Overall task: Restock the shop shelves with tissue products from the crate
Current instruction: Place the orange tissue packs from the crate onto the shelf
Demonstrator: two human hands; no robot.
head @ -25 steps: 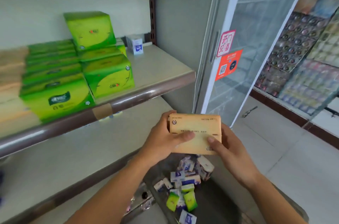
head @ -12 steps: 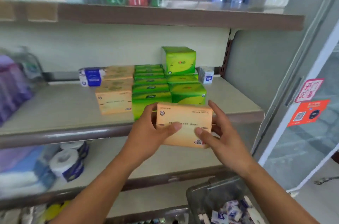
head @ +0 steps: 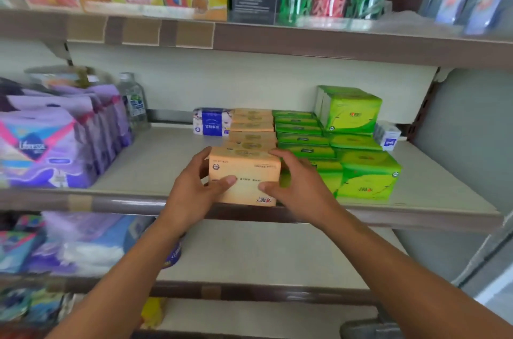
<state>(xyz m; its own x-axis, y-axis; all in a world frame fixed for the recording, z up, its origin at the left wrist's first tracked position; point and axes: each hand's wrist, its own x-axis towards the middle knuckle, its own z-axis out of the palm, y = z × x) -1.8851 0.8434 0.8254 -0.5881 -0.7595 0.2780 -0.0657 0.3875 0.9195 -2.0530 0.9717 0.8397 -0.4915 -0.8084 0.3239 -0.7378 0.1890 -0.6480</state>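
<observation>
Grey shop shelf [head: 155, 161] carries rows of orange and green tissue packs [head: 366, 172]. At its front edge, an orange tissue pack [head: 244, 172] is held by both hands, left hand [head: 191, 189] and right hand [head: 299, 186], each grip pinching an end. Placing appears underway; next, likely release it flush against the orange row [head: 252, 130].

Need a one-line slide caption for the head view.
Both hands, left hand and right hand, hold an orange tissue pack at the front of the orange row on the middle shelf.
</observation>
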